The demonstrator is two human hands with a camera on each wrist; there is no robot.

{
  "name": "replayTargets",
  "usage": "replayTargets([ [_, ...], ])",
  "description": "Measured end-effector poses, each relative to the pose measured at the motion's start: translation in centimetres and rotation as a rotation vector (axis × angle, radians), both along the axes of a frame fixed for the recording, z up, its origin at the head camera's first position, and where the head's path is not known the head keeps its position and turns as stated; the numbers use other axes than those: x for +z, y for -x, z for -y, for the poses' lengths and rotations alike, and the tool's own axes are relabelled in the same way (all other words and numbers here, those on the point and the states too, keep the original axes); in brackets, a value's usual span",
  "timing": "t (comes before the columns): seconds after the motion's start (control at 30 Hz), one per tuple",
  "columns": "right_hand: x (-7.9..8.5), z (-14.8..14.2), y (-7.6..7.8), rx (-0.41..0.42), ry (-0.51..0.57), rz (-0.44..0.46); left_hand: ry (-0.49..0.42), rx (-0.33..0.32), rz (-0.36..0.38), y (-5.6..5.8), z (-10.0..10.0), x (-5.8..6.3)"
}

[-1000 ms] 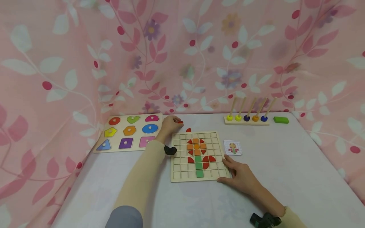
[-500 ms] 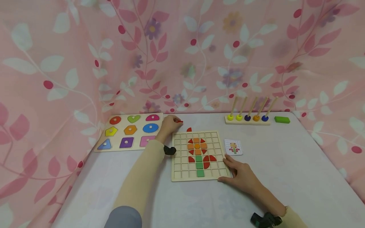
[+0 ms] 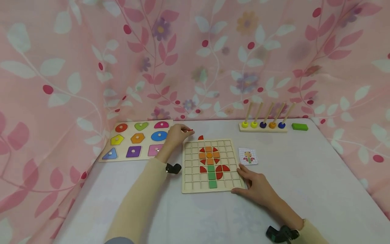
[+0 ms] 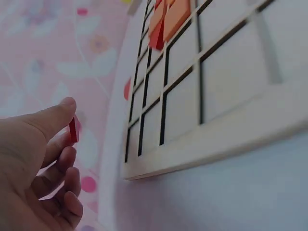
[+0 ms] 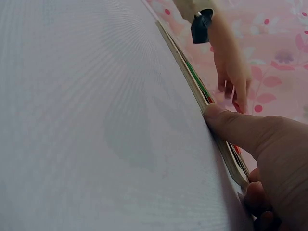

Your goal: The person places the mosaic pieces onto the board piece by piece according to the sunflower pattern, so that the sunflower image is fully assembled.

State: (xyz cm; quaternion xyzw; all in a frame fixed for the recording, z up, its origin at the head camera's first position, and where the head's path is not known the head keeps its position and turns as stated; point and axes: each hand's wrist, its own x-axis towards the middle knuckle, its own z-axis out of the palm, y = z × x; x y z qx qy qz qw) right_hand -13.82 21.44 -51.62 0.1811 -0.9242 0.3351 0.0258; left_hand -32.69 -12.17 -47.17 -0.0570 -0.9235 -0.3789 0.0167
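My left hand (image 3: 178, 135) pinches a small red puzzle piece (image 4: 73, 129) between thumb and fingertips, off the far left corner of the wooden grid board (image 3: 190, 184). On that board, orange, red and green pieces form a flower with a green square (image 3: 211, 176) in its stem. Red quarter-round pieces (image 3: 225, 168) make leaves beside it. My right hand (image 3: 259, 189) grips the board's near right corner, thumb at the front edge and fingers along the right side. Another red quarter-round piece (image 3: 200, 137) lies just beyond the board's far edge.
A pattern card (image 3: 248, 156) with a flower picture lies right of the board. At the left is a knobbed shape puzzle (image 3: 122, 149). A peg stand (image 3: 263, 130) with coloured beads and a green block (image 3: 300, 126) are at the back right, before a floral curtain.
The left hand and forearm have shifted slightly left, the red piece still pinched. My right hand keeps its place on the board's corner.
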Motion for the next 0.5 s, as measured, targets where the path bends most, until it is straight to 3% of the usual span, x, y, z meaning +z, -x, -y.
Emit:
replayTargets([
  [0.13,-0.2,0.2,0.1,-0.002,0.001,-0.012,-0.001,-0.060,0.001,-4.2,0.0,1.1],
  [0.3,-0.2,0.1,0.2,-0.005,0.009,-0.007,-0.042,-0.126,0.059,-9.3,-0.8,0.9],
  [0.4,-0.2,0.0,0.3,0.004,0.012,0.003,-0.045,-0.125,0.086,-11.6,-1.2,0.1],
  [0.5,-0.1,-0.1,0.3,0.004,0.011,0.002,-0.043,-0.087,0.087,-13.1,-1.4,-0.5],
])
